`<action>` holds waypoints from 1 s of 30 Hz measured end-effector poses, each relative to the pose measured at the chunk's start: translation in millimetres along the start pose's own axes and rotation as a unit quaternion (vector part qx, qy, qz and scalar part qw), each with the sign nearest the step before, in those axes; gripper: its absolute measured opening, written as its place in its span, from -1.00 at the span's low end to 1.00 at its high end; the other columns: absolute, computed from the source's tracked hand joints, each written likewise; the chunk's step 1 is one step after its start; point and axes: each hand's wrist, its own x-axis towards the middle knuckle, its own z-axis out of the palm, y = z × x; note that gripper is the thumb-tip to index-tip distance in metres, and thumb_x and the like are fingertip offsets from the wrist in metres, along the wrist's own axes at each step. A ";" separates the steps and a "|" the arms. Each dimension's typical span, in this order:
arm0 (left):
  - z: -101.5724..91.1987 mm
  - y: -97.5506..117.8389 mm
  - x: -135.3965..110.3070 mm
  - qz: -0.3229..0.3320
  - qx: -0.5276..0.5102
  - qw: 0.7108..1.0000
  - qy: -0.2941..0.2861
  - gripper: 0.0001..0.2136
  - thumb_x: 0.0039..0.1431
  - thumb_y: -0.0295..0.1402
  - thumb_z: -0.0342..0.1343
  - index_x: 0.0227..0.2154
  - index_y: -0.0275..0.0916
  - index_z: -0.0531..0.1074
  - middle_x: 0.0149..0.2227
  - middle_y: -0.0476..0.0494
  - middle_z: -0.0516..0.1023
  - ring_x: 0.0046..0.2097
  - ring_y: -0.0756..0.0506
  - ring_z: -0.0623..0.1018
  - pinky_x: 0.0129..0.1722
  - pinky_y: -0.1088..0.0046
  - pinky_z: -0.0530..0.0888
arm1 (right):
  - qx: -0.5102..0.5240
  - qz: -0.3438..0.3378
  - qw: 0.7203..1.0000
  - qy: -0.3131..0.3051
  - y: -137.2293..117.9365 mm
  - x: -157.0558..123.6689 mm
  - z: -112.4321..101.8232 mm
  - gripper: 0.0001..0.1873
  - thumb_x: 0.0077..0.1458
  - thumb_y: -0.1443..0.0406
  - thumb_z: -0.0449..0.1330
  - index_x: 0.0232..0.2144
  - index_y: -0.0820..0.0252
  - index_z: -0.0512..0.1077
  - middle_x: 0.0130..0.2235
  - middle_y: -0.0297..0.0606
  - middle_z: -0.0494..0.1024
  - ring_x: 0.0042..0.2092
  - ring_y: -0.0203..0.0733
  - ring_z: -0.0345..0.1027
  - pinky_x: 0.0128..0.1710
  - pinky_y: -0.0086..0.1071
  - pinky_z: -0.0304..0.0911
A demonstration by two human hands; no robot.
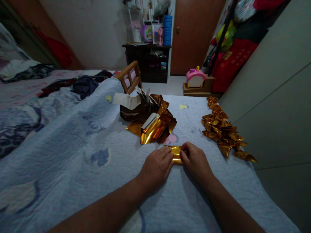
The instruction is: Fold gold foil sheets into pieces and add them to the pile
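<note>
A gold foil paper (177, 154), folded into a narrow strip, lies on the quilt in front of me. My left hand (157, 163) rests over its left end, fingers close together and curled onto the foil; the thumb is hidden. At the right end, my right hand (195, 158) pinches the strip between thumb and bent fingers. Just beyond the hands sits a loose stack of foil sheets (157, 127), some gold side up and others showing white backing. Off to the right, several folded gold foil pieces (224, 131) are heaped in a row.
A light blue quilt (116, 191) covers the bed beneath everything. Rumpled dark clothes (85, 86) lie at the left. The pale cabinet side (274, 106) borders the bed on the right. Beyond the bed are a dark shelf (147, 61), a pink toy (195, 77) and a wooden door (194, 35).
</note>
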 end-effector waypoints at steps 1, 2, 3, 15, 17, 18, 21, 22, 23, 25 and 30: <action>0.0 0.2 -0.2 0.000 0.000 1.000 0.001 -0.83 0.37 -0.42 0.01 -0.07 -0.29 0.45 0.04 -0.29 0.57 0.12 -0.23 0.54 0.10 0.12 0.53 | 0.003 0.002 1.000 0.001 -0.3 0.1 -0.7 -0.90 0.10 0.32 0.06 -0.36 0.16 0.39 -0.38 -0.24 0.54 -0.35 -0.16 0.40 -0.32 -0.35 0.16; 0.1 0.3 -0.6 0.000 -0.001 1.000 0.002 -0.83 0.37 -0.41 0.02 -0.07 -0.29 0.45 0.04 -0.29 0.57 0.13 -0.23 0.54 0.10 0.13 0.53 | 0.006 0.005 1.000 0.003 -0.7 0.1 -1.3 -0.89 0.11 0.32 0.06 -0.36 0.16 0.38 -0.39 -0.24 0.54 -0.36 -0.16 0.40 -0.32 -0.35 0.16; 0.2 0.5 -0.9 0.000 -0.002 1.000 0.004 -0.83 0.37 -0.41 0.03 -0.07 -0.29 0.45 0.04 -0.29 0.56 0.13 -0.22 0.54 0.10 0.13 0.53 | 0.009 0.008 1.000 0.005 -1.1 0.2 -1.8 -0.89 0.11 0.32 0.05 -0.36 0.15 0.38 -0.39 -0.24 0.54 -0.37 -0.16 0.40 -0.33 -0.35 0.16; -1.6 1.1 0.9 -0.006 -0.012 1.000 0.003 -0.82 0.33 -0.44 0.07 -0.06 -0.30 0.44 0.05 -0.29 0.56 0.12 -0.25 0.53 0.09 0.10 0.54 | 0.012 0.023 1.000 0.010 -1.2 1.4 -1.4 -0.93 0.10 0.31 0.03 -0.38 0.13 0.31 -0.43 -0.24 0.51 -0.40 -0.16 0.37 -0.36 -0.36 0.14; -1.5 1.3 0.4 -0.006 -0.013 1.000 0.008 -0.82 0.33 -0.44 0.07 -0.06 -0.29 0.44 0.05 -0.29 0.56 0.12 -0.24 0.53 0.08 0.10 0.55 | 0.012 0.026 1.000 0.010 -1.6 1.4 -1.5 -0.93 0.10 0.31 0.03 -0.37 0.13 0.31 -0.42 -0.24 0.51 -0.40 -0.15 0.37 -0.35 -0.36 0.14; -1.3 1.2 0.1 -0.005 -0.013 1.000 0.010 -0.82 0.33 -0.43 0.07 -0.06 -0.29 0.44 0.05 -0.30 0.56 0.12 -0.24 0.53 0.08 0.09 0.55 | 0.011 0.028 1.000 0.010 -1.7 1.4 -1.5 -0.93 0.10 0.31 0.03 -0.37 0.14 0.32 -0.42 -0.24 0.51 -0.40 -0.15 0.37 -0.35 -0.36 0.14; -0.5 0.9 -0.9 -0.005 -0.012 1.000 0.014 -0.82 0.33 -0.42 0.07 -0.05 -0.28 0.44 0.05 -0.29 0.56 0.13 -0.24 0.53 0.09 0.08 0.54 | 0.010 0.030 0.999 0.009 -1.9 1.4 -1.2 -0.91 0.12 0.30 0.03 -0.35 0.14 0.33 -0.42 -0.24 0.51 -0.40 -0.16 0.37 -0.36 -0.36 0.13; -0.2 0.7 -1.1 -0.004 -0.011 1.000 0.013 -0.82 0.34 -0.42 0.07 -0.05 -0.28 0.44 0.05 -0.29 0.56 0.12 -0.24 0.53 0.09 0.08 0.54 | 0.010 0.030 0.999 0.008 -1.7 1.5 -1.0 -0.90 0.13 0.30 0.02 -0.35 0.14 0.33 -0.42 -0.24 0.51 -0.40 -0.16 0.36 -0.36 -0.35 0.13; 0.0 0.6 -1.2 -0.004 -0.010 1.000 0.012 -0.82 0.34 -0.42 0.07 -0.05 -0.28 0.44 0.05 -0.29 0.55 0.13 -0.24 0.53 0.10 0.08 0.54 | 0.010 0.030 0.999 0.008 -1.5 1.6 -0.7 -0.90 0.13 0.30 0.02 -0.34 0.14 0.33 -0.42 -0.24 0.51 -0.40 -0.16 0.36 -0.36 -0.35 0.12; 0.4 0.3 -1.0 -0.002 -0.009 1.000 0.010 -0.82 0.33 -0.42 0.07 -0.05 -0.29 0.44 0.05 -0.29 0.55 0.12 -0.25 0.53 0.10 0.09 0.54 | 0.009 0.029 0.999 0.011 -0.8 1.9 -0.1 -0.90 0.12 0.30 0.02 -0.34 0.14 0.34 -0.42 -0.25 0.51 -0.40 -0.16 0.36 -0.36 -0.35 0.12; 0.9 -0.3 -0.5 -0.003 -0.008 1.000 0.008 -0.82 0.33 -0.42 0.07 -0.05 -0.28 0.44 0.06 -0.29 0.55 0.13 -0.24 0.53 0.10 0.09 0.54 | 0.003 0.030 0.999 0.016 -0.2 2.8 0.5 -0.90 0.10 0.31 0.03 -0.35 0.15 0.35 -0.43 -0.25 0.51 -0.40 -0.16 0.37 -0.35 -0.35 0.12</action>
